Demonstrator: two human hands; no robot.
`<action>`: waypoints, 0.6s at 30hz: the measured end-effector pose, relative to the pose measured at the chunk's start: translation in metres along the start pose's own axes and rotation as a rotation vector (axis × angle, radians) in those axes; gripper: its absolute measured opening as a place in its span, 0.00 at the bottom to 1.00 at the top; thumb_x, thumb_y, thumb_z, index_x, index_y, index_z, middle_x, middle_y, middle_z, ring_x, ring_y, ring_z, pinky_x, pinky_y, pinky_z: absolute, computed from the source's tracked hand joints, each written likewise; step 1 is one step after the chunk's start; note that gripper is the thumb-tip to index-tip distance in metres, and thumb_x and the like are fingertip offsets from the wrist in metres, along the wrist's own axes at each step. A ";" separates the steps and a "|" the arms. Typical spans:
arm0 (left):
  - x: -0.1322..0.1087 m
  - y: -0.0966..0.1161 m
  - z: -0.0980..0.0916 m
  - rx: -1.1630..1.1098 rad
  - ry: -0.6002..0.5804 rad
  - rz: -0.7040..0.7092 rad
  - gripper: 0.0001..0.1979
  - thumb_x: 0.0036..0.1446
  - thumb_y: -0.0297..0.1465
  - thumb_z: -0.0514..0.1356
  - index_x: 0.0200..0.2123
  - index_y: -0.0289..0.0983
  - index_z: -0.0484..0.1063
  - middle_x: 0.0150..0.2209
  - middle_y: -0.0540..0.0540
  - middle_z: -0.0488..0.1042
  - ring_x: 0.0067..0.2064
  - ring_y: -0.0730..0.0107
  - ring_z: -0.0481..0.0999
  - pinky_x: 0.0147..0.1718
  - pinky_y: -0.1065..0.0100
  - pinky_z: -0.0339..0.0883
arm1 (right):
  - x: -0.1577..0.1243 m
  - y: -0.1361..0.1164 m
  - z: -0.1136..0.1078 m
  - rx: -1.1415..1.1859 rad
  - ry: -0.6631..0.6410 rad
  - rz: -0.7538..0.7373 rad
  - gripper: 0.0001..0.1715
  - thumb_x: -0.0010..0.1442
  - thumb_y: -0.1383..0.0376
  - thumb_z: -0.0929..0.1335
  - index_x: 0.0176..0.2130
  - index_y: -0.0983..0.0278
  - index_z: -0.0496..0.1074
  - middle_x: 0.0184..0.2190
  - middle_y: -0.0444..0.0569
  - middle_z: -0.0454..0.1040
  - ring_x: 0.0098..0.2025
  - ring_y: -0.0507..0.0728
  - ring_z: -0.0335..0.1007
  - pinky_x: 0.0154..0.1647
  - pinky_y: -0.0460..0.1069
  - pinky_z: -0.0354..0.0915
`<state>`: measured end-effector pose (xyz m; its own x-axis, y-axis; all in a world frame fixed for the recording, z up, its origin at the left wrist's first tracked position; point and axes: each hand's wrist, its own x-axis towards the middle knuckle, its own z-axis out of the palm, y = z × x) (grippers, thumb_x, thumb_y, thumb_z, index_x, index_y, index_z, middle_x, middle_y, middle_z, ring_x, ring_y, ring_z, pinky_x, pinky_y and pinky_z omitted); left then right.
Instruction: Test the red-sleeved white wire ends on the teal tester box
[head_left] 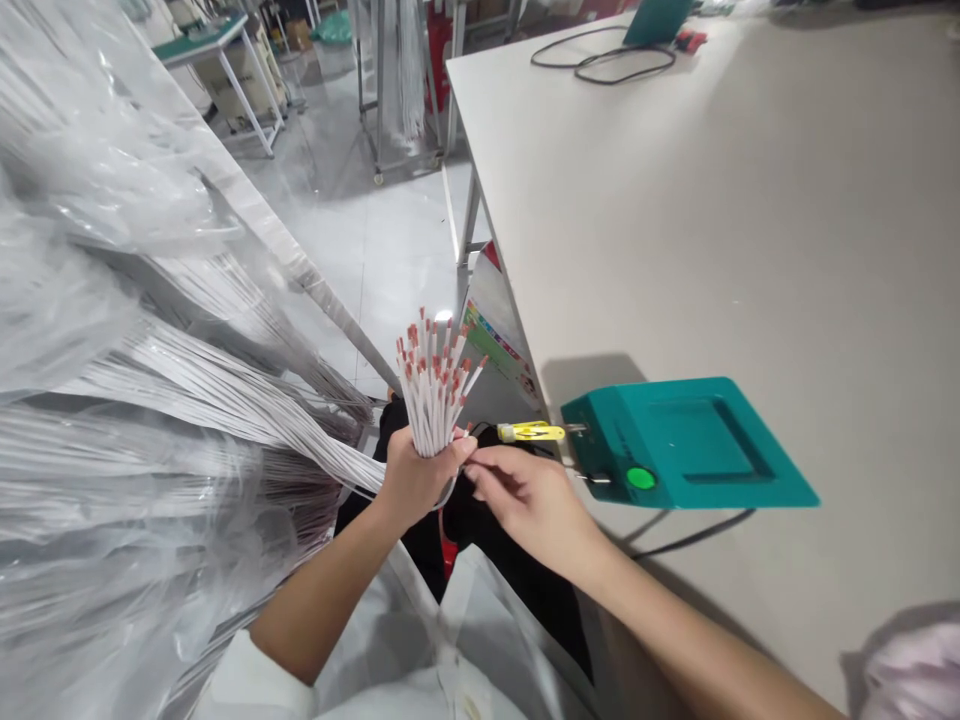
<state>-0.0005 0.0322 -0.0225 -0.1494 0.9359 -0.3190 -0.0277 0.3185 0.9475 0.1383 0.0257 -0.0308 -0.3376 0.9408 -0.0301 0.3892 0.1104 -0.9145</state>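
Observation:
My left hand is closed around a thick bundle of white wires. The reddish, copper-looking ends of the bundle fan upward above the fist, and its long tails run off to the left. Right beside that thumb, my right hand has its thumb and index finger pinched together. What lies between those fingertips is too small to make out. Just past the right hand, a yellow-handled tool, perhaps a clip or snips, reaches the metal contact of a teal box with a green round button.
The teal box stands near the left edge of a pale table, its black cable trailing behind. More white wire bundles in clear plastic hang at left. A wheeled rack is farther back. Pinkish fabric lies at lower right.

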 end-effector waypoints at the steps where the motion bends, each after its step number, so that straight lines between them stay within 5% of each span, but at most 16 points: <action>1: 0.000 0.000 -0.002 0.021 -0.019 -0.005 0.07 0.43 0.31 0.64 0.23 0.33 0.71 0.16 0.54 0.65 0.21 0.78 0.63 0.23 0.73 0.60 | 0.000 -0.001 -0.003 0.047 0.062 0.013 0.12 0.59 0.62 0.63 0.32 0.65 0.72 0.24 0.46 0.73 0.22 0.50 0.67 0.24 0.45 0.65; 5: -0.003 0.003 -0.006 0.060 -0.074 -0.024 0.07 0.42 0.31 0.64 0.24 0.33 0.71 0.17 0.54 0.65 0.20 0.78 0.62 0.21 0.73 0.58 | 0.001 -0.004 -0.011 0.121 0.239 -0.003 0.12 0.58 0.60 0.64 0.37 0.65 0.72 0.30 0.50 0.75 0.22 0.50 0.67 0.20 0.45 0.65; 10: -0.006 0.001 -0.006 0.045 -0.167 0.018 0.06 0.40 0.29 0.65 0.24 0.33 0.72 0.23 0.50 0.72 0.27 0.73 0.69 0.28 0.71 0.64 | 0.005 -0.007 -0.009 0.017 0.234 -0.168 0.05 0.55 0.64 0.67 0.30 0.62 0.73 0.26 0.47 0.74 0.28 0.52 0.69 0.30 0.48 0.66; 18: -0.015 -0.001 -0.002 0.096 -0.046 0.082 0.05 0.44 0.30 0.63 0.25 0.34 0.73 0.25 0.49 0.73 0.29 0.71 0.70 0.30 0.71 0.64 | 0.005 -0.013 -0.008 0.047 0.269 -0.097 0.10 0.58 0.63 0.65 0.27 0.63 0.71 0.23 0.47 0.71 0.24 0.51 0.65 0.26 0.47 0.64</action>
<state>-0.0001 0.0177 -0.0191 -0.1018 0.9646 -0.2433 0.0782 0.2516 0.9647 0.1387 0.0317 -0.0156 -0.1296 0.9784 0.1610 0.3240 0.1953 -0.9257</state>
